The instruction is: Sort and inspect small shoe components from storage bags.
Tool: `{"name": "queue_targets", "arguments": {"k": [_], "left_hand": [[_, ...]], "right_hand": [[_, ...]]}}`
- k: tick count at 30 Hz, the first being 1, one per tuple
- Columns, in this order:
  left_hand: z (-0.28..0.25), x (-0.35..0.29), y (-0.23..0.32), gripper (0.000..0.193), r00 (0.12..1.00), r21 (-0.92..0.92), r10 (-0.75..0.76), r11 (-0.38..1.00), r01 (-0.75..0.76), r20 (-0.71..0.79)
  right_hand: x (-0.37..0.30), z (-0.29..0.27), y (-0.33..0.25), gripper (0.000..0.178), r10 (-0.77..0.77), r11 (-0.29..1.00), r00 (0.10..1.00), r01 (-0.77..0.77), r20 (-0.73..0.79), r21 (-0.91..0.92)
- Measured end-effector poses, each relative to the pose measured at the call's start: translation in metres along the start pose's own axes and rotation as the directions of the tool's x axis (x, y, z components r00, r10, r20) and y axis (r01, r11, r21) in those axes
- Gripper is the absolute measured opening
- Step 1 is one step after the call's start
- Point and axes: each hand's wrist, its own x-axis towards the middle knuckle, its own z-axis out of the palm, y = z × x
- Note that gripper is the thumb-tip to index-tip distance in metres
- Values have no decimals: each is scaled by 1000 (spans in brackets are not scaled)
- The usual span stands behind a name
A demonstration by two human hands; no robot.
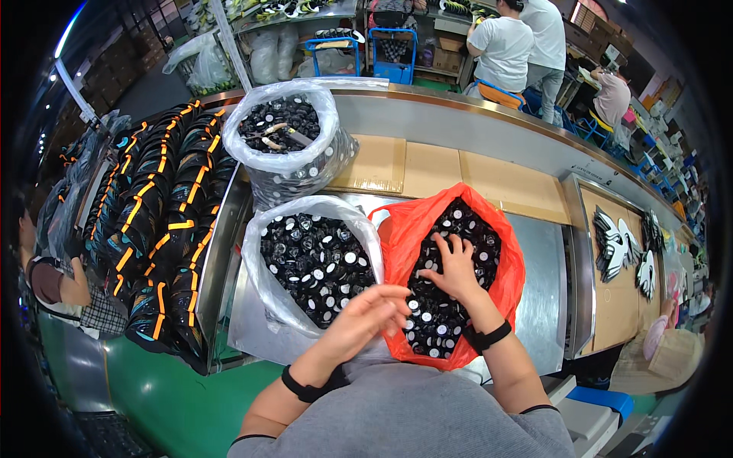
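Note:
A red plastic bag [508, 282] stands wide open in front of me, full of small round black parts with white discs on some. My right hand [456, 271] rests on these black parts [435, 324], its fingers spread. Over the bag's left edge hovers my left hand [370, 314], fingers bent and drawn together; whatever may be between them cannot be made out. Just left of it, a clear plastic bag [259, 294] holds more of the same black parts.
Behind is another full clear bag [328, 114] with a pair of pliers-like handles on top. Stacked black pieces with orange strips [153, 221] fill the left rack. Cardboard [519, 183] lines the bench's back. White-and-black pieces [615, 248] lie right. Co-workers [504, 49] are beyond.

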Motion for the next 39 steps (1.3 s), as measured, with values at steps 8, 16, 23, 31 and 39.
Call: {"name": "queue_targets", "arguments": {"k": [8,16,23,31,39], "left_hand": [[13,28,-30,28,997,883,-69,469,2,34],[8,25,-28,26,1000,923,-32,385,11,1],[8,41,-26,30,988,679,17,729,92,-152],[20,67,-14,21,947,930,231,242,-277,222],[9,52,-4,18,985,393,-28,915,93,-169]], "right_hand": [[-41,17,-3,47,-167,985,986,168,27,-36],[-41,10,10,14,-58,896,964,165,-259,411],[-47,-54,-11,14,58,-276,929,-338,367,900],[-58,-72,-20,14,-318,-429,844,-535,432,728],[-48,-66,-16,39,107,-748,798,-328,593,577]]}}
